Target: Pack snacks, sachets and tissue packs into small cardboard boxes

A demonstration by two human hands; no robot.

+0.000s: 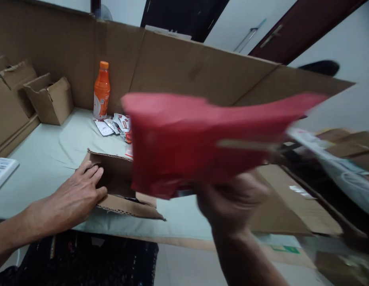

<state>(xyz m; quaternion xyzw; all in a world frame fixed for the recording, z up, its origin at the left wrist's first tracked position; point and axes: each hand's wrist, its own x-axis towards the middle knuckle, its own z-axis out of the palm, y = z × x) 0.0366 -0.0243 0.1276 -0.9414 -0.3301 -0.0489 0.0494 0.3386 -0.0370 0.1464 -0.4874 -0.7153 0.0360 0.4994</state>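
Note:
My right hand (232, 198) holds up a red plastic package (184, 143), blurred by motion, its fingers closed around the lower side. The package hangs above the table and covers part of what lies behind it. My left hand (83, 186) grips the left end of an open cardboard box (127, 206), with the fingers over its edge. The box's right part is hidden behind the package. Several small white and red sachets (115, 124) lie in a pile beyond the box.
An orange bottle (101, 89) stands by the cardboard wall (166, 67). Small cardboard boxes (50, 99) are at the back left. A white device (4, 172) lies at the left edge. Cardboard and plastic (330, 167) fill the right side.

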